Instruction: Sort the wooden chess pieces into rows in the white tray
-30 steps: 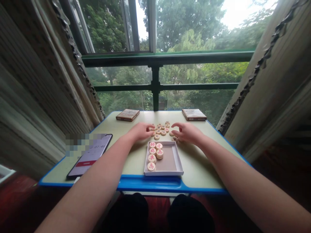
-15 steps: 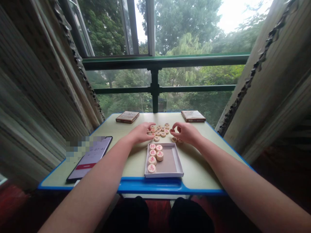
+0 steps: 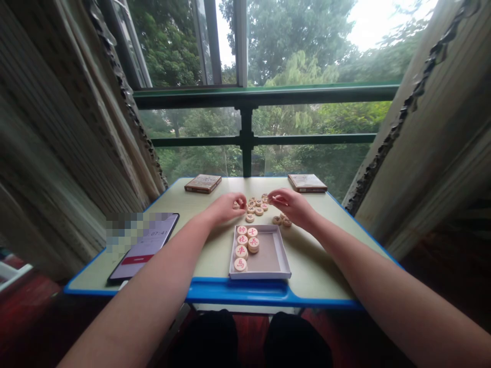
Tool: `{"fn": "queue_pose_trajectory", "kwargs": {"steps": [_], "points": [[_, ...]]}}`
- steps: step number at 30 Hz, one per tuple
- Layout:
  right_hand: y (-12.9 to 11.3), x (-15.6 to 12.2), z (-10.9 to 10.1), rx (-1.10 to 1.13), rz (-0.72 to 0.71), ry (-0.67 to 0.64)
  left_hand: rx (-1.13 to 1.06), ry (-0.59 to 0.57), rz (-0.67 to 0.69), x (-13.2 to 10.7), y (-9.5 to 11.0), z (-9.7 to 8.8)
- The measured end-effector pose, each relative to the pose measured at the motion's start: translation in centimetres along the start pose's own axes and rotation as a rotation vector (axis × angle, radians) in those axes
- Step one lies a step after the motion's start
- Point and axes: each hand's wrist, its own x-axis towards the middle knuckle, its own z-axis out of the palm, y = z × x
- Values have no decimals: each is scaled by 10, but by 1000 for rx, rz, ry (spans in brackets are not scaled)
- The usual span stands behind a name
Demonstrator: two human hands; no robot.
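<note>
A loose pile of round wooden chess pieces (image 3: 258, 206) with red characters lies on the pale green table (image 3: 310, 266). My left hand (image 3: 226, 207) rests at the pile's left edge, fingers pinched on a piece there. My right hand (image 3: 290, 204) hovers at the pile's right side, fingertips pinched together over it; what they hold is too small to make out. Two more pieces (image 3: 282, 221) lie under my right wrist. Nearer to me stands a shallow grey box (image 3: 273, 258) with several pieces (image 3: 242, 245) lined up along its left side.
A phone (image 3: 143, 247) with a lit screen lies at the table's left. Two flat brown boxes sit at the far edge, one at left (image 3: 202, 183) and one at right (image 3: 307, 182). A window railing (image 3: 264, 94) runs behind. The table has a blue rim.
Both hands have shifted a little farther into the pile; my right hand has lifted and closed its fingers into a pinch, and my left fingers have curled onto a piece.
</note>
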Motion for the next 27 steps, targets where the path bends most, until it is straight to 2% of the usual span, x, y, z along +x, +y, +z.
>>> {"fn": "queue_pose_trajectory", "kwargs": {"steps": [4, 8, 14, 21, 27], "points": [[-7, -5, 12, 322, 118, -112, -238, -6, -47, 1, 10, -2], [-20, -9, 14, 486, 241, -100, -484, -95, -115, -2, 23, -7], [-27, -10, 11, 467, 252, -98, -703, -163, -166, -6, 34, -13], [-29, -10, 13, 481, 223, -92, -772, -254, -223, -10, 41, -12], [-30, -11, 13, 416, 182, -131, -784, -211, -231, -9, 43, -11]]}}
